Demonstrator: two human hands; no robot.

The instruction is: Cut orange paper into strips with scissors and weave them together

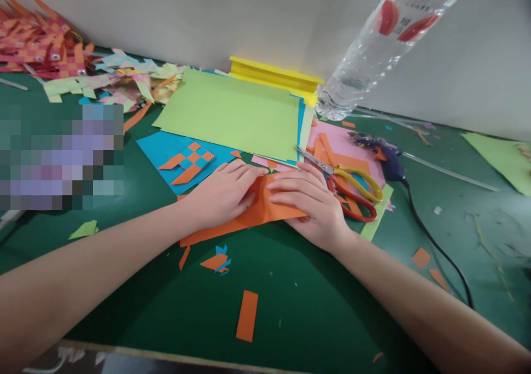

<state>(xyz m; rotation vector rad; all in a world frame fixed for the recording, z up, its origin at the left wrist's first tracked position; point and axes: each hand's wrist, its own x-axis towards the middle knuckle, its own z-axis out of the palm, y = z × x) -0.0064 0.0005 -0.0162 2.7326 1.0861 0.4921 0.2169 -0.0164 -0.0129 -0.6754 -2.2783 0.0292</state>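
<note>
Both my hands press on a folded orange paper sheet (260, 211) lying on the green table (315, 307). My left hand (224, 192) lies flat on the sheet's left part, fingers stretched toward the middle. My right hand (309, 200) lies flat on its right part, fingertips pointing left and almost meeting the left hand's. Just right of my right hand lie scissors (352, 188) with red and yellow handles. A woven orange-and-blue paper fish (188, 162) rests on a blue sheet (166, 150) beyond my left hand.
A light green sheet (232, 111) tops a paper stack before a yellow box (274, 76). A clear plastic bottle (373, 42) leans at the back right. A glue gun (384, 155) with black cord lies right. Woven paper fish pile (50, 47) at far left. Orange scraps (247, 315) lie near me.
</note>
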